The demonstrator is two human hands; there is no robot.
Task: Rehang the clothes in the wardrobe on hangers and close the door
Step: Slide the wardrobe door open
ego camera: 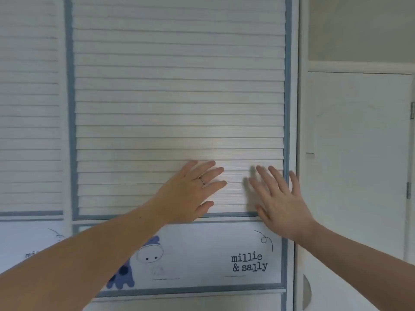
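Observation:
The wardrobe door [179,90] fills the view: white horizontal slats in a blue frame, with a printed panel [202,254] below reading "millie & sally" and a cartoon figure. My left hand [190,191] lies flat on the lower slats, fingers spread, a ring on one finger. Beside it, near the door's right edge, my right hand [280,203] is also flat and spread, its fingertips reaching the blue frame. The door looks flush with its frame. No clothes or hangers are visible.
A second slatted door [29,108] is to the left. To the right stands a white panel [359,153] with hinges [409,189] at its far edge, and a beige wall [359,25] above it.

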